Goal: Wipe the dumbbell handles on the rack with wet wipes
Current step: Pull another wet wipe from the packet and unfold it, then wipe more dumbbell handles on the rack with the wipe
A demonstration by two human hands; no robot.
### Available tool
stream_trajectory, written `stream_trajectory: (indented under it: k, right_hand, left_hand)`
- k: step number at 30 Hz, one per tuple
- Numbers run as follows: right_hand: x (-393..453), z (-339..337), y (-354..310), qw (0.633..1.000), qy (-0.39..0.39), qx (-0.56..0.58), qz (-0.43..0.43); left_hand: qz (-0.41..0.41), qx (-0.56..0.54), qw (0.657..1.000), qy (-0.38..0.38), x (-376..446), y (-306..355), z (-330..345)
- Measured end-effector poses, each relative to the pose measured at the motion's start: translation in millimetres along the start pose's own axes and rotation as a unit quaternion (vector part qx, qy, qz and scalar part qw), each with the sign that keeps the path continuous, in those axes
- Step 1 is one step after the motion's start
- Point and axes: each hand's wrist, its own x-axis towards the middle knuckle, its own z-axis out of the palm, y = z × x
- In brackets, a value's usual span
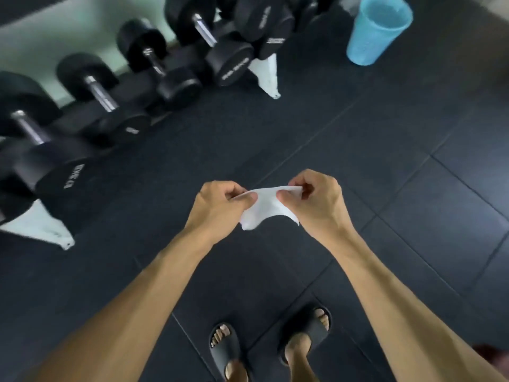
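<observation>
Two hands meet over the dark floor (358, 150) in the head view, stretching one white wet wipe (263, 206) between them. The left hand (220, 208) pinches the wipe's left edge with thumb and curled fingers, and the right hand (314, 202) pinches its right edge the same way, so the sheet hangs in a shallow sag below the fingertips. Both forearms reach in from the near edge, and below them two feet in dark slippers (225, 351) stand on the floor tiles.

Well apart from the hands, along the far left, a rack (268, 75) with white end legs carries a row of black dumbbells (168, 62), each lying with its metal handle (100, 92) facing up between the round ends. The wipe touches none of them. At the far right, a light blue plastic bin (377, 28) stands on the floor just beyond the end of the rack.
</observation>
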Motion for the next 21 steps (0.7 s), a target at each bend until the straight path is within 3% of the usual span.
stream_trajectory:
  k: [3,6,9,11,14,18,21]
  right_hand:
    - [5.6,77.3,-58.6,0.996,-0.063,0.006,-0.063]
    - [9.7,147.1,-105.7,0.974,-0.183,-0.007,-0.136]
    - [22.7,204.4,-144.2,0.947,-0.277,-0.015,-0.16]
    - [37.6,239.2,-166.0,0.949,-0.273,0.008,-0.159]
    - [59.1,289.1,-198.4,0.953,-0.269,0.052,-0.13]
    - [78.3,347.3,-237.1,0.936,-0.333,0.095,-0.064]
    - [85.1,390.4,-265.0,0.929,-0.356,0.08,-0.064]
  left_hand:
    - [-0.073,-0.154,0.985,0.037,3.6,-33.3,-69.3]
    - [-0.123,-0.346,0.928,0.06,10.7,-63.7,-131.7]
    - [-0.113,-0.347,0.92,0.14,22.8,-100.0,-185.0]
    - [-0.114,-0.366,0.904,0.187,30.3,-121.3,-215.9]
    - [-0.102,-0.442,0.867,0.208,41.1,-141.9,-255.8]
    - [-0.105,-0.539,0.809,0.21,54.7,-159.9,-301.2]
    - [-0.123,-0.504,0.817,0.252,60.7,-175.9,-335.2]
